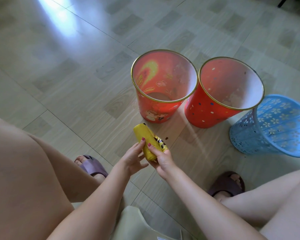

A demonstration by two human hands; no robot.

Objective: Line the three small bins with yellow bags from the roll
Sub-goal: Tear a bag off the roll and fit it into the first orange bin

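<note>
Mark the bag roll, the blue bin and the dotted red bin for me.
bag roll (146, 135), head view, on its bare yellow wrap.
blue bin (274, 125), head view, on its perforated side wall.
dotted red bin (206, 110), head view, on its outer wall.

Head camera, looking steeply down from a seated person

A single wide-angle view sat at head height and faced forward and down onto the tiled floor (62, 70). The person's own thighs filled the lower corners, very close to the lens, and both forearms reached in from the bottom edge, with the left hand (133, 159) and right hand (163, 160) near the middle of the frame. Beyond them, further from the lens, stood the patterned red bin (156, 111), the dotted red bin (208, 113) and the blue bin (274, 129) at the right edge. Straight tile lines bowed toward the borders. No second view existed to share any part.
</note>
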